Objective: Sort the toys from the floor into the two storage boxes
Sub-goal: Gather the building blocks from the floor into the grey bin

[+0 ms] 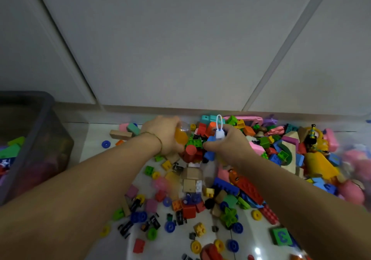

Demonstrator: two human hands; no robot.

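Left hand (162, 135) grips an orange capsule (181, 137) — right hand (228, 144) pinches a white tag (219, 132), upright, loop uppermost.

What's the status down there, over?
Left hand grips orange-and-clear capsule. Right hand pinches white looped piece. Grey storage box at left, part-filled; second box out of view. Loose bricks litter the floor below both arms.
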